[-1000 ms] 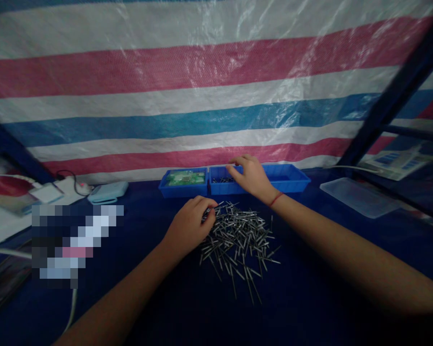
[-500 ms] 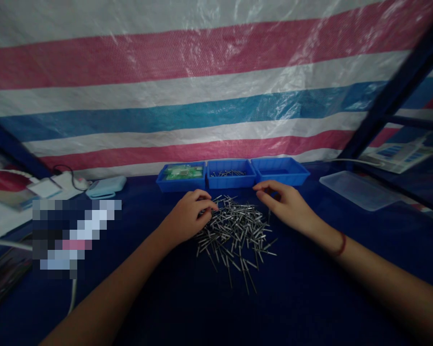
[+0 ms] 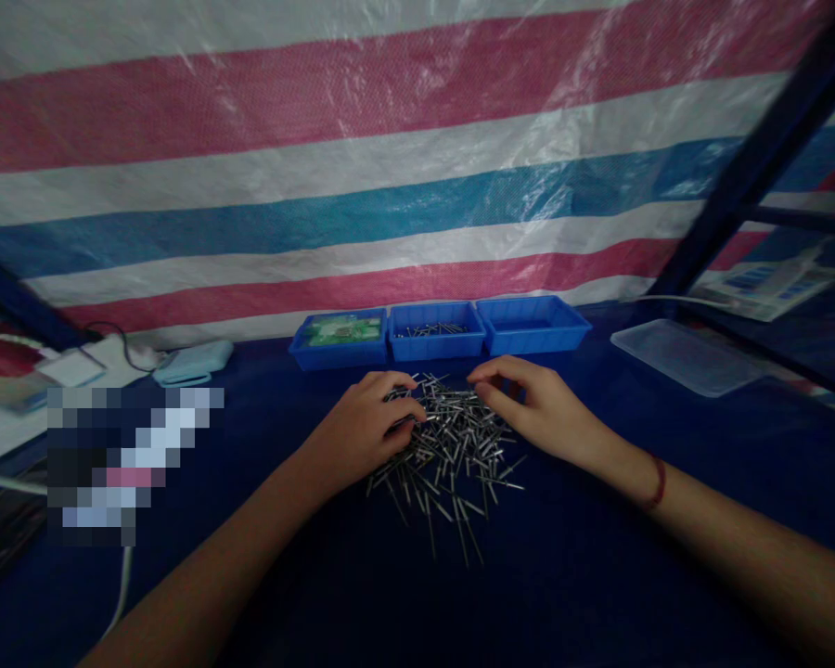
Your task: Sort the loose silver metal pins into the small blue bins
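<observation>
A loose pile of thin metal blind rivets [image 3: 459, 436] lies on the dark blue tabletop in front of me. My left hand [image 3: 376, 417] rests at the pile's left side, its thumb and fingers curved and apart, with the fingertips among the rivets. Over the upper right edge of the pile is my right hand [image 3: 539, 404], thumb and index finger bent with a gap between them. No rivet shows clearly in either hand. Behind the pile stands a blue bin [image 3: 437, 347] with some rivets in it.
A left blue bin [image 3: 340, 354] holds green-and-clear packets; a right blue bin [image 3: 534, 341] stands beside the middle one. Clear plastic lid [image 3: 686, 357] lies right. Light blue case [image 3: 193, 362], white cable [image 3: 122, 589] and a pixelated patch are left. Striped sheeting [image 3: 362, 213] hangs behind.
My right hand has moved left, over the pile's edge. My left hand's fingers reach slightly further into the rivets. The whole view has shifted a little.
</observation>
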Demonstrator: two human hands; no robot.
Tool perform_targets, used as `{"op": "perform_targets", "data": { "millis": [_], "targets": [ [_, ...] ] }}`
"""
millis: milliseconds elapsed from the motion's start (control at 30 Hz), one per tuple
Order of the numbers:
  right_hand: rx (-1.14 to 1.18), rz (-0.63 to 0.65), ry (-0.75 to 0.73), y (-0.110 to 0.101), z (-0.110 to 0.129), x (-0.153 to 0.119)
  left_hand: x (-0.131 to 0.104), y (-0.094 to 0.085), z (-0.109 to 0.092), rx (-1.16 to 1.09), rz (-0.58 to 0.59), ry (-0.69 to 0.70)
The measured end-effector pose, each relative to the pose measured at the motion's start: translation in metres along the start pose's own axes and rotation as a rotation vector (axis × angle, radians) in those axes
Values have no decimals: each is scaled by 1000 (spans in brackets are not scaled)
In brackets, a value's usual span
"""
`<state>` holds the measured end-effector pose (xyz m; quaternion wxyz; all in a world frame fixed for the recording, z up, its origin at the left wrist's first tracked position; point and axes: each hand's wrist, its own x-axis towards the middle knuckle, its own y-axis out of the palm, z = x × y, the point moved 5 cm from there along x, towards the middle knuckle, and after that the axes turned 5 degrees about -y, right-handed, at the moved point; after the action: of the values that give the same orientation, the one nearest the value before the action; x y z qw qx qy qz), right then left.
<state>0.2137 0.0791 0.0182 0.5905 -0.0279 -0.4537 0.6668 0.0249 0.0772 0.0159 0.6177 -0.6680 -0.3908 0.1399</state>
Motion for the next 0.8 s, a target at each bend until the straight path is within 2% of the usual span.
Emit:
{"op": "perform_targets", "data": {
  "millis": [267,500,633,800],
  "targets": [
    [1,92,-80,8,12,-1,11,2,19,84,-100,-102],
    [17,104,-82,11,11,-2,21,6,20,270,-3,-137],
    [20,100,-91,10,12,-3,20,7,22,214,45,-143],
    [20,98,-108,9,15,-1,20,7,28,204,14,-197]
  ]
}}
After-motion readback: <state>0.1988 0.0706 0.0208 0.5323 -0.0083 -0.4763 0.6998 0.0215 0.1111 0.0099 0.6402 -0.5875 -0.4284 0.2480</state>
